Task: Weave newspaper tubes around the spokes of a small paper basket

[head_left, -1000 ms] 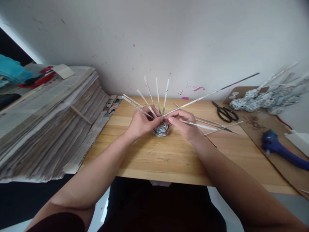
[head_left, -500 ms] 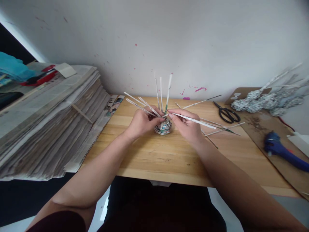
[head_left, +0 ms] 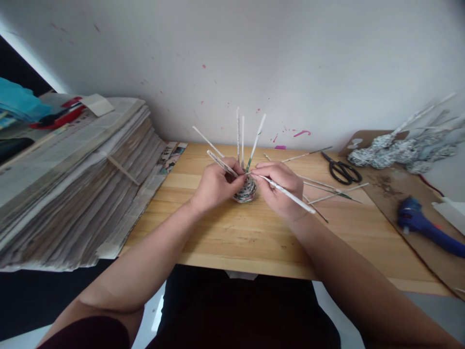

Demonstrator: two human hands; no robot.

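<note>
A small round basket (head_left: 246, 192), woven from rolled newspaper, sits on the wooden table between my hands. Several pale paper tubes (head_left: 256, 140) stick up and outward from it like spokes. My left hand (head_left: 220, 182) is closed on the basket's left rim, thumb pressing near the top, with spokes rising past the fingers. In a pinch between thumb and fingers, my right hand (head_left: 281, 186) grips a white paper tube (head_left: 290, 195) at the basket's right rim; its free end slants down across the palm to the right. My fingers partly hide the rim.
Loose paper tubes (head_left: 329, 196) lie right of my hands, near black scissors (head_left: 343, 170). Farther right are a blue glue gun (head_left: 428, 228) on cardboard (head_left: 388, 198) and woven paper pieces (head_left: 378, 151). A tall newspaper stack (head_left: 80, 189) stands at left, by the wall.
The free end of the paper tube in my right hand has swung downward and toward me. The spokes on the left have drawn closer together, and the upright ones lean slightly more to the right.
</note>
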